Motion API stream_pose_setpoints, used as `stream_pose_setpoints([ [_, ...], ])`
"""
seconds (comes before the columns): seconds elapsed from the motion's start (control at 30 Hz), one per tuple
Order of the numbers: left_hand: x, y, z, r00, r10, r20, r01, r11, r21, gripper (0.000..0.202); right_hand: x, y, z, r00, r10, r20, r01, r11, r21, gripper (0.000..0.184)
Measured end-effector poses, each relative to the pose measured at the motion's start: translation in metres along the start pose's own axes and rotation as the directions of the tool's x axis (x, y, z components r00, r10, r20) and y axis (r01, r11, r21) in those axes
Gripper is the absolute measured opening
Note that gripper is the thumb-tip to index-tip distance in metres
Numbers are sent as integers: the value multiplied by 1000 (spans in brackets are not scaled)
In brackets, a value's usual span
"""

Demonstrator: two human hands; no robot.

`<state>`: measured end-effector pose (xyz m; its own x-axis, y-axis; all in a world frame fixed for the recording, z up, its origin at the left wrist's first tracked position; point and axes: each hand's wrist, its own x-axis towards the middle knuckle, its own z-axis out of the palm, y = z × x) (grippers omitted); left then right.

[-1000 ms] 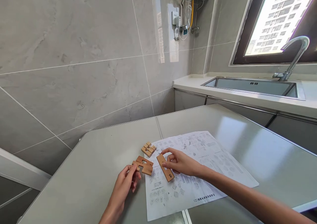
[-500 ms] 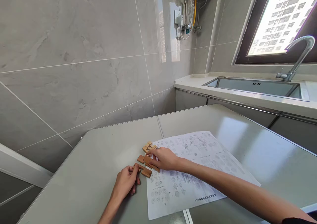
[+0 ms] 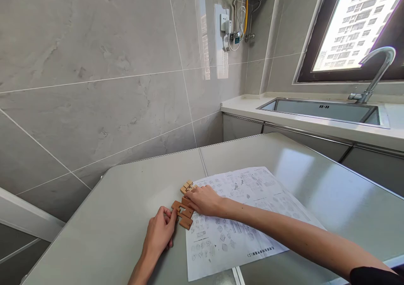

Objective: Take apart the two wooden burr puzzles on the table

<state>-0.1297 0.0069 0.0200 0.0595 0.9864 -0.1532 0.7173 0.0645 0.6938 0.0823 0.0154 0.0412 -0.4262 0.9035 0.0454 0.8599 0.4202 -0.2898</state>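
Flat wooden puzzle pieces (image 3: 183,212) lie joined on the grey table (image 3: 120,217) at the left edge of a printed instruction sheet (image 3: 249,217). My left hand (image 3: 159,233) rests on the table with curled fingers, its fingertips pinching the pieces' left end. My right hand (image 3: 204,200) lies over their right side, fingers curled down onto a wooden bar it presses against them. A small notched wooden block (image 3: 187,187) sits just behind, touching my right hand's fingers.
A grey tiled wall (image 3: 94,87) runs along the table's far-left side. A white counter with a steel sink (image 3: 322,108) and tap (image 3: 375,72) stands behind right, under a window (image 3: 353,24). A wall socket and pipes (image 3: 233,24) hang in the corner.
My right hand carried the long wooden bar from the sheet leftwards onto the flat pieces held by my left hand. The left hand stayed at the pieces' left end.
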Motion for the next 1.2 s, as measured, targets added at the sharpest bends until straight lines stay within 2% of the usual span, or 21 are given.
stream_pose_setpoints([
  [0.2,-14,-14,2,986,55,-157,-60,998,-29,33,4,-10,6,1000,-21,-15,20,998,-52,17],
  [0.37,-17,-23,4,968,122,-219,-132,991,-30,35,-6,-11,14,998,1,-58,-5,997,-72,13],
  [0.5,-16,-27,6,955,167,-246,-176,984,-13,37,-38,-8,14,994,38,-105,-42,998,-44,18],
  [0.67,-27,-32,7,951,213,-222,-211,977,35,37,-99,8,14,984,85,-156,-82,996,21,26],
  [0.8,-39,-37,7,956,228,-183,-219,973,72,37,-148,27,20,946,204,-250,-139,957,254,29],
  [0.97,-45,-40,4,947,255,-196,-235,965,120,36,-201,45,30,881,394,-263,-260,866,428,29],
  [1.1,-39,-43,5,934,302,-189,-260,940,221,37,-228,52,43,804,538,-254,-314,746,588,31],
  [1.2,-33,-47,8,931,323,-172,-272,925,264,37,-235,55,53,750,606,-264,-273,648,711,34],
])
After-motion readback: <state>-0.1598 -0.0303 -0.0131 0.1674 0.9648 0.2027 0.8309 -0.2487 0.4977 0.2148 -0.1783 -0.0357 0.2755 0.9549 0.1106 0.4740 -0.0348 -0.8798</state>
